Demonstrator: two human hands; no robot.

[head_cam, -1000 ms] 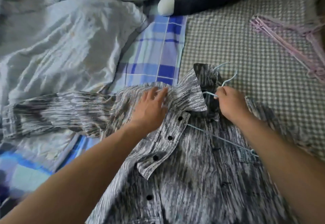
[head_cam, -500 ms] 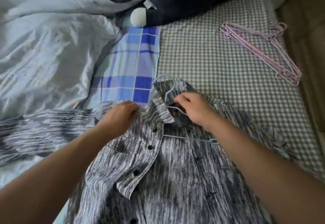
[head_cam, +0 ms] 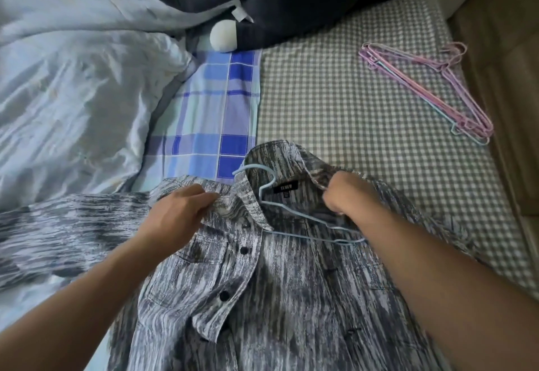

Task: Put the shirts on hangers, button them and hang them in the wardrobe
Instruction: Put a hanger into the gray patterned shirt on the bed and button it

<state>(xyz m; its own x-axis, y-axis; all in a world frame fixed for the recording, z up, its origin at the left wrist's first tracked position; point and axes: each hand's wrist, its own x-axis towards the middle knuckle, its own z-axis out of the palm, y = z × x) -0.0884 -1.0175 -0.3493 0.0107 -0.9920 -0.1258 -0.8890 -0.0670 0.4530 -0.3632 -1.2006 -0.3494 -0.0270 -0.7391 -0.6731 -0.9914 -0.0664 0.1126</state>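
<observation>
A grey-and-white streaked shirt [head_cam: 291, 297] with black buttons lies open on the bed, collar away from me. A light blue wire hanger [head_cam: 294, 216] lies inside it, its hook poking out at the collar by the black neck label. My left hand [head_cam: 178, 213] pinches the shirt's left shoulder fabric beside the collar. My right hand [head_cam: 347, 192] grips the right side of the collar and shoulder. The hanger's left arm is hidden under the cloth; its right arm shows bare.
A bundle of pink and blue wire hangers [head_cam: 431, 90] lies at the far right on the grey checked sheet [head_cam: 335, 102]. A dark plush toy [head_cam: 277, 0] lies at the back. A crumpled pale duvet [head_cam: 73, 79] fills the left, and a blue plaid cloth [head_cam: 215, 114] lies between.
My right hand let go of the hanger's hook and took hold of the right collar. The collar has opened, showing the label. My left hand slid along the left shoulder.
</observation>
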